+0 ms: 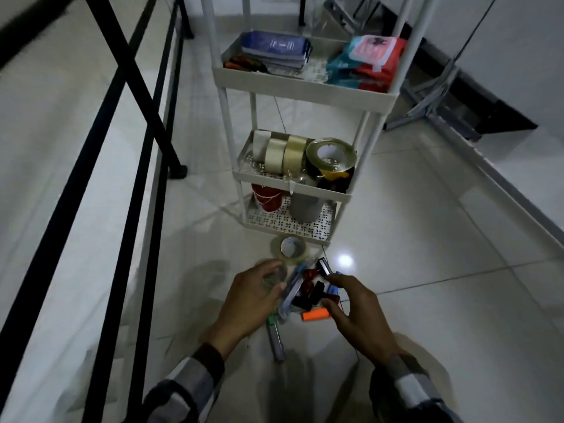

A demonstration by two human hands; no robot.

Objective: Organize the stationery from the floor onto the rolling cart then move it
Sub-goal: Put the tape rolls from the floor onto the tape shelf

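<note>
A pile of small stationery lies on the tiled floor in front of the white three-tier rolling cart (305, 90): a black stapler (323, 265), dark red and black pieces (310, 289), an orange highlighter (316, 315) and a grey cutter with a green end (276, 337). A clear tape roll (288, 247) lies just beyond the pile. My left hand (247, 300) curls round a blurred clear roll (272, 277), beside a blue packet (290, 293). My right hand (357, 309) arches over the pile's right side, thumb and forefinger around small blue and red items; whether it grips them is unclear.
The cart's middle shelf holds several tape rolls (287, 154); the bottom shelf holds red rolls (266, 196) and a grey roll (305, 209); the top holds packets. Black metal frame bars (146, 148) run along the left. A folded grey stand (433, 96) leans at the right wall.
</note>
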